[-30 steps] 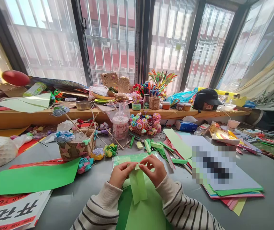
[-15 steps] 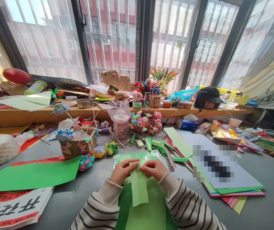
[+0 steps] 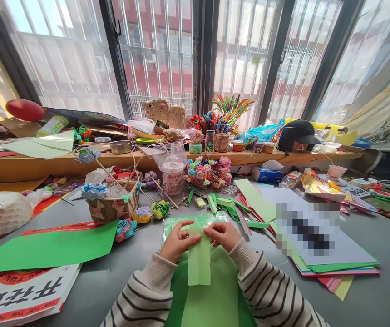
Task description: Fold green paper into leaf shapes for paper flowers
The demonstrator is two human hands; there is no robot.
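Note:
Between my hands is a light green paper strip (image 3: 199, 265), with a crease running down its length. My left hand (image 3: 178, 240) pinches its upper left edge, thumb lying over the front. At the upper right edge, the thumb and fingers of my right hand (image 3: 224, 234) are closed on the same strip. Below it lies a larger light green sheet (image 3: 211, 304) on top of a darker green sheet (image 3: 177, 304). Just beyond my hands is a clear plastic sleeve (image 3: 170, 222) with green paper in it.
Green paper scraps (image 3: 227, 202) and a ruler (image 3: 242, 222) lie beyond my right hand. A stack of coloured paper (image 3: 338, 245) sits at right. To the left are a green sheet (image 3: 51, 245), a decorated box (image 3: 113, 206) and paper flowers (image 3: 125, 229). A lidded cup (image 3: 173, 177) stands behind.
The strip has opened out flatter and hangs straighter, facing me. My left thumb has moved down onto its front, and my right hand has shifted slightly to the right.

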